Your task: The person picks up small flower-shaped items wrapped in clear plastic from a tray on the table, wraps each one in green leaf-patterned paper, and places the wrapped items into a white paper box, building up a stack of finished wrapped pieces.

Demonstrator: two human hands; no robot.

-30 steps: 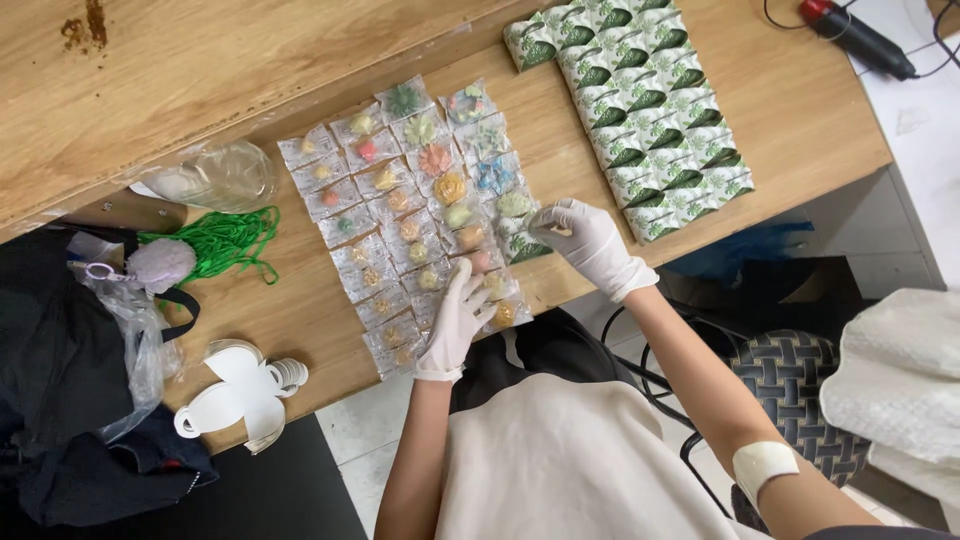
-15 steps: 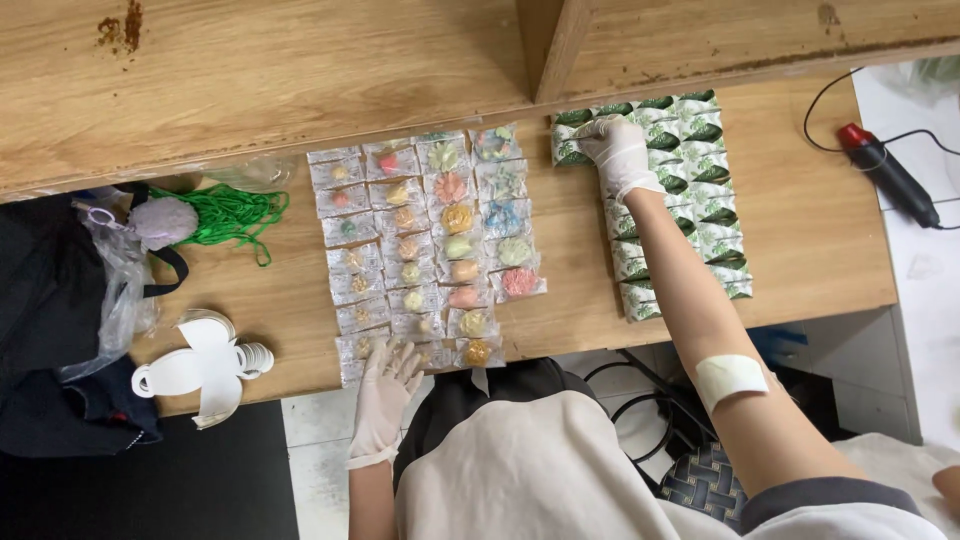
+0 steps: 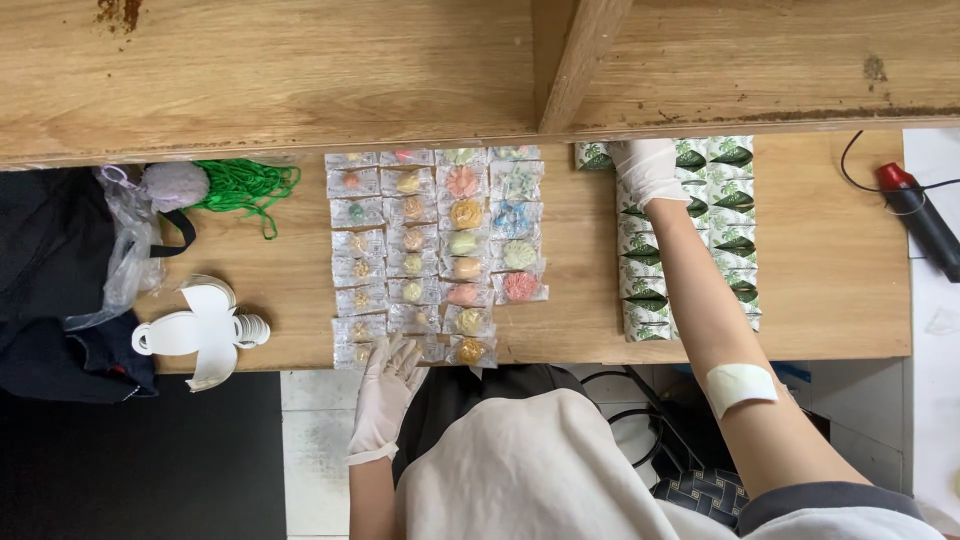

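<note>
Several clear packets with small coloured flower-shaped pieces [image 3: 440, 250] lie in rows on the wooden table [image 3: 860, 290]. My left hand [image 3: 385, 395], in a white glove, rests flat at the near edge of those rows, fingers spread, holding nothing. My right hand [image 3: 650, 170], also gloved, reaches far across to the green-leaf printed packets [image 3: 720, 230] laid in rows at the right and touches the top of them under the shelf edge. Whether it grips one is hidden. A white plaster sits on my right forearm.
A wooden shelf [image 3: 400, 70] overhangs the far side of the table. Green cord [image 3: 245, 185] and a plastic bag [image 3: 125, 250] lie at the left, with white paper cut-outs [image 3: 200, 330] near them. A red and black tool [image 3: 915, 215] with a cable lies far right.
My right hand went from the coloured packets across to the leaf-printed packets at the right. My left hand slid down to the near edge of the rows. The view shifted.
</note>
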